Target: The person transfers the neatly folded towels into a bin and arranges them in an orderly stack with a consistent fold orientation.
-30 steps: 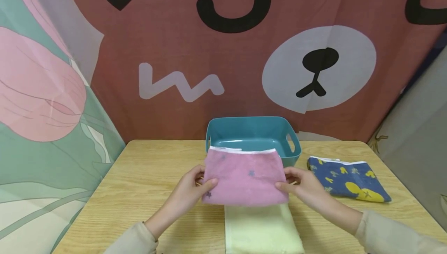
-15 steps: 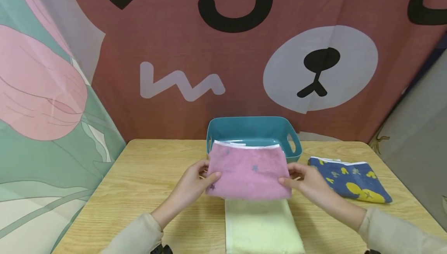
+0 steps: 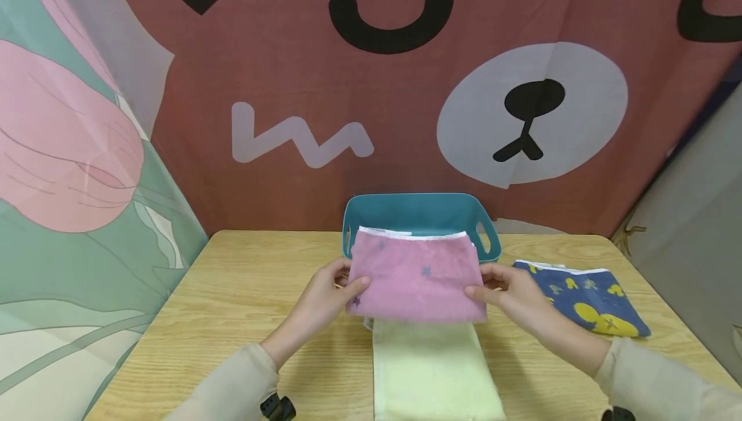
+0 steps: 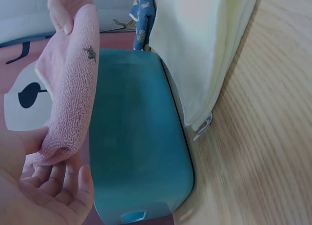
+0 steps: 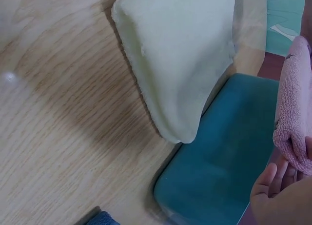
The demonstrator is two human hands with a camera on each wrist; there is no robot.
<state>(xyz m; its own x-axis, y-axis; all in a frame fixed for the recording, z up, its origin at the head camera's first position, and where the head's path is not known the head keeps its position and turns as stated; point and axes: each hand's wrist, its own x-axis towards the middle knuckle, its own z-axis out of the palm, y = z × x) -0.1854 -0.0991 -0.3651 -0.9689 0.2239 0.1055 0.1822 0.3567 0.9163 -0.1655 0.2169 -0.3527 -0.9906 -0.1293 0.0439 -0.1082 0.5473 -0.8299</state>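
Observation:
A folded pink towel (image 3: 417, 276) with small grey stars and a white edge is held up level between both hands. My left hand (image 3: 326, 289) pinches its left end, thumb on top and fingers beneath; the left wrist view shows this grip on the towel (image 4: 73, 88). At the opposite end my right hand (image 3: 513, 293) pinches it the same way. In the head view the towel overlaps the front of a teal basket (image 3: 406, 210). Both wrist views show it raised above the table, beside the basket's outer wall (image 5: 229, 156).
A folded pale yellow towel (image 3: 435, 373) lies on the wooden table (image 3: 243, 318) in front of the basket. To the right rests a folded blue towel (image 3: 585, 299) with yellow figures. Behind the table hangs a curtain (image 3: 290, 202) printed with a bear.
Both hands have carried the pink towel forward and slightly right, farther over the teal basket. More of the yellow towel now shows. The blue towel and basket have stayed put.

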